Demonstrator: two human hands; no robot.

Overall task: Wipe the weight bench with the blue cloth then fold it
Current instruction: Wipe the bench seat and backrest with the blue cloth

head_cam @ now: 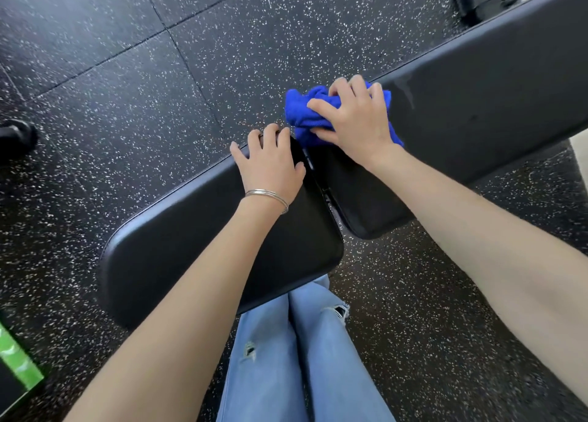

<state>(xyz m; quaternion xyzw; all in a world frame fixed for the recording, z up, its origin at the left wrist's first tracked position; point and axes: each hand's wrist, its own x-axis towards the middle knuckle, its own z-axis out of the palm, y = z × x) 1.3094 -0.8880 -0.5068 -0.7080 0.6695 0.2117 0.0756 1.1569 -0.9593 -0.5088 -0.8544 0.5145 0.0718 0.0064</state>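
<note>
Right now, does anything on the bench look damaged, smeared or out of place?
Only a pale streak on the long pad, beside the bunched blue cloth that the right hand grips. It may be moisture or residue. No tears show on that pad.

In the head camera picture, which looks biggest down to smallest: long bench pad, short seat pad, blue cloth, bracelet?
1. long bench pad, cut off by the frame
2. short seat pad, partly behind an arm
3. blue cloth
4. bracelet
</note>
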